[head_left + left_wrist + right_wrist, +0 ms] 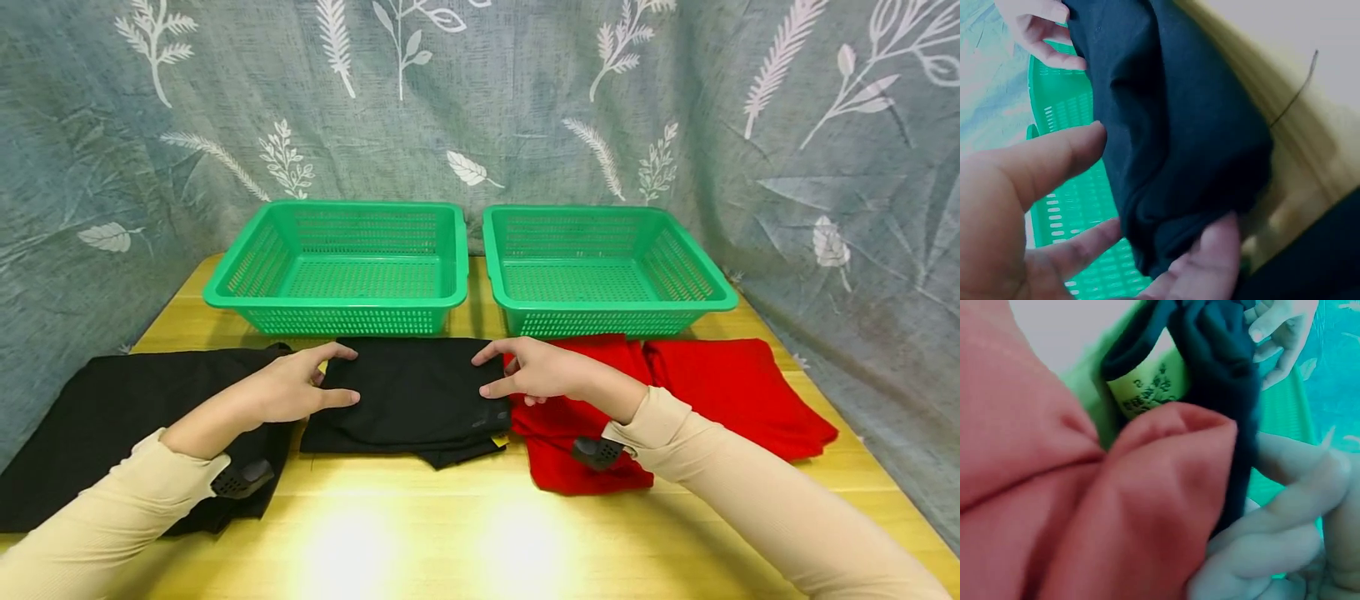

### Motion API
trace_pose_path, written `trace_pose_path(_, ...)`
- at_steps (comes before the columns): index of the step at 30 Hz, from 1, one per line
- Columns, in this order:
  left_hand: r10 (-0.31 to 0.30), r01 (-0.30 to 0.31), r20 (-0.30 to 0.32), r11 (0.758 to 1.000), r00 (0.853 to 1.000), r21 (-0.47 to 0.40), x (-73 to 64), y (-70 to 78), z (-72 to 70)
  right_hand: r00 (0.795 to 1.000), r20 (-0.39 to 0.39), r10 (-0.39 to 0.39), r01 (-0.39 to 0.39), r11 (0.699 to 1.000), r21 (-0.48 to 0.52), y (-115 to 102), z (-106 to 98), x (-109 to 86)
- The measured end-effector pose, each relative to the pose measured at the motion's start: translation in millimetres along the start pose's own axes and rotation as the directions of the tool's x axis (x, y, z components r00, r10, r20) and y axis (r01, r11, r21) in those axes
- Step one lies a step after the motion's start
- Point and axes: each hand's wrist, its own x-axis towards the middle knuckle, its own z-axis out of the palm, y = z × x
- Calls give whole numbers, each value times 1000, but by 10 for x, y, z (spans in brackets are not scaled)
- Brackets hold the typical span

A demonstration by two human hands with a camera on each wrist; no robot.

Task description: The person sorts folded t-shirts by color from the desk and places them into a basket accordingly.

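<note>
A folded black garment [420, 392] lies on the table between both hands, a small yellow patch at its lower right edge. My left hand [292, 387] reaches over its left end, thumb and index finger apart; in the left wrist view, fingertips [1100, 134] meet the side of the cloth. From the right, my right hand [536, 371] reaches over the other end with thumb and index finger spread. Red cloth [1147, 500] hides part of that hand in the right wrist view. A yellow label [1154, 387] with dark print shows beside the black cloth.
Two green plastic baskets [348, 302] [611, 306] stand side by side behind the garments. Another black garment [150, 383] lies at the left. Two folded red garments [592, 479] [720, 383] lie at the right, one partly under my right forearm. A patterned curtain [525, 100] hangs behind.
</note>
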Motion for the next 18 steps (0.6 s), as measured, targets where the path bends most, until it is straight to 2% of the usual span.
trace_pose_path(4, -23, 22, -3, 993, 1000, -119, 25, -24, 35, 1000, 8, 30, -31, 993, 110, 25, 49, 85)
trace_pose_path(10, -18, 13, -25, 982, 1000, -188, 41, -23, 75, 999, 31, 24, -29, 985, 167, -13, 148, 142)
trace_pose_path(14, -18, 20, 12, 967, 1000, -253, 56, -28, 77, 999, 21, 34, -38, 976, 216, -16, 183, 142)
trace_pose_path(18, 1, 15, 46, 938, 999, -346, 88, -35, 92, 999, 28, 30, -36, 965, 260, -16, 221, 142)
